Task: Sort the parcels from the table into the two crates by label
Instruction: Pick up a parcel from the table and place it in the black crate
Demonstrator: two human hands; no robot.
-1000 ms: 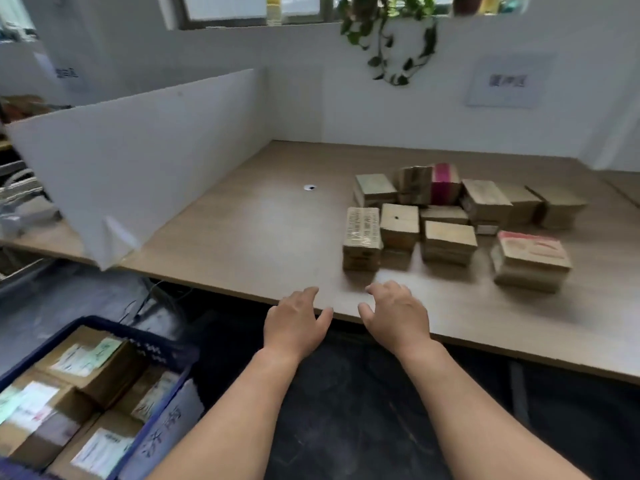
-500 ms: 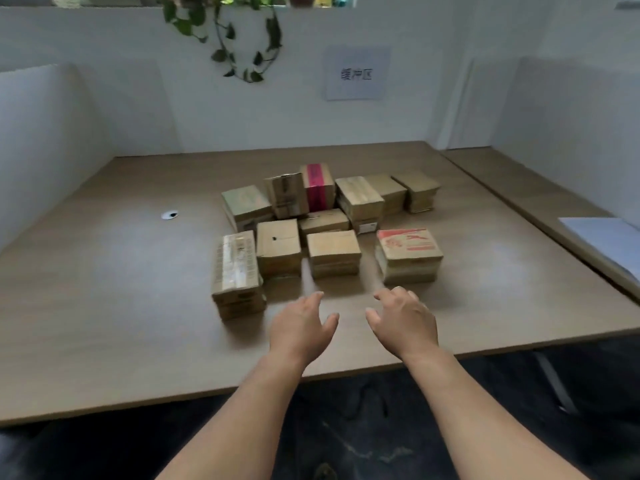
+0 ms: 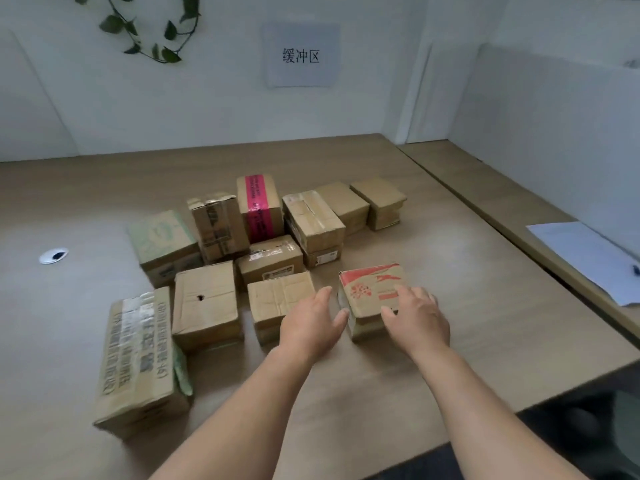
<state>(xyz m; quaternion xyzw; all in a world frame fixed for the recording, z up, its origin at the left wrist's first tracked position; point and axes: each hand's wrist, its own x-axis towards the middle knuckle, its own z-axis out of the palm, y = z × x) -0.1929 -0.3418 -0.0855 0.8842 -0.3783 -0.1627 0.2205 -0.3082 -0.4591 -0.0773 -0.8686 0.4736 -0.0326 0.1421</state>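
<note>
Several cardboard parcels lie in a cluster on the wooden table [image 3: 450, 334]. Nearest my hands is a parcel with a red and white printed top [image 3: 367, 289]. My right hand [image 3: 415, 317] hovers over its near right corner, fingers spread and relaxed. My left hand [image 3: 311, 323] is just left of it, thumb near its left side, in front of a plain brown parcel [image 3: 277, 296]. Neither hand grips anything. A long parcel with printed text [image 3: 138, 358] lies at the near left. No crate is in view.
Behind stand a parcel with pink tape [image 3: 258, 206], a torn upright box [image 3: 216, 223] and a green-printed box [image 3: 161, 237]. White partition walls enclose the table. A white sheet [image 3: 585, 254] lies on the adjoining desk at right. A small round cable cap [image 3: 52, 255] sits at left.
The view turned right, away from the blue crate, and closed in on the parcels. Both hands moved forward from the table's edge to the red-printed parcel.
</note>
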